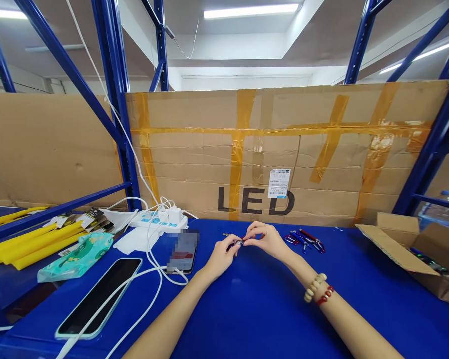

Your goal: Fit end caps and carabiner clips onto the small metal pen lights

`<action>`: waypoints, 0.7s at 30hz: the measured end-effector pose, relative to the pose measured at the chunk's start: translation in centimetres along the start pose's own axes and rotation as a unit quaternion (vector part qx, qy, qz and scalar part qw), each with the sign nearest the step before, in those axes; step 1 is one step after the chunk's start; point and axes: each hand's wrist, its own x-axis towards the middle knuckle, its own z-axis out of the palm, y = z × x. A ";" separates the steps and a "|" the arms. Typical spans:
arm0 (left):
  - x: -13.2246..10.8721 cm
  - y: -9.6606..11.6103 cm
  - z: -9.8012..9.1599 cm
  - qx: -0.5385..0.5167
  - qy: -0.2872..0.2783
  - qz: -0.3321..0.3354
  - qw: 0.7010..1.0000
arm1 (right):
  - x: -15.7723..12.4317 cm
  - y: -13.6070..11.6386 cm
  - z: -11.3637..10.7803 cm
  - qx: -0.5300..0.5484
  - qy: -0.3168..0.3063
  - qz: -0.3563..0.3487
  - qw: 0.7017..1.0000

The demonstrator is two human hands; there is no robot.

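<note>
Over the middle of the blue table point(254, 309), my left hand point(220, 255) and my right hand point(266, 239) meet, both pinching one small purple and silver key-ring-like item point(236, 244) between fingertips. What exactly it is stays too small to tell. My right wrist wears a bead bracelet and a red cord. A little heap of similar red, blue and purple clip items point(306, 239) lies just right of my right hand. A few tiny parts point(226, 234) lie behind my left hand.
A phone point(99, 296) on a white cable lies at front left; a second phone point(183, 253) sits by a white power strip point(159, 219). Yellow tubes point(26, 244) and a teal packet point(77, 257) are at left. An open carton point(415, 254) stands right. A taped cardboard wall point(284, 149) closes the back.
</note>
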 end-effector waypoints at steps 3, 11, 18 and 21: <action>-0.1 0.2 -0.2 -0.010 -0.023 0.003 1.000 | -0.1 -0.2 -0.3 -0.021 -0.021 -0.019 0.999; -0.4 0.5 -0.4 -0.029 -0.068 -0.002 0.997 | -0.5 0.1 -0.2 -0.008 -0.050 -0.024 0.998; -0.8 0.7 -0.3 -0.018 -0.078 -0.009 0.997 | -0.9 0.7 0.5 0.037 -0.060 0.006 0.997; -1.0 0.6 -0.2 -0.005 -0.075 -0.010 0.997 | -1.1 0.7 0.8 0.051 -0.059 0.028 0.997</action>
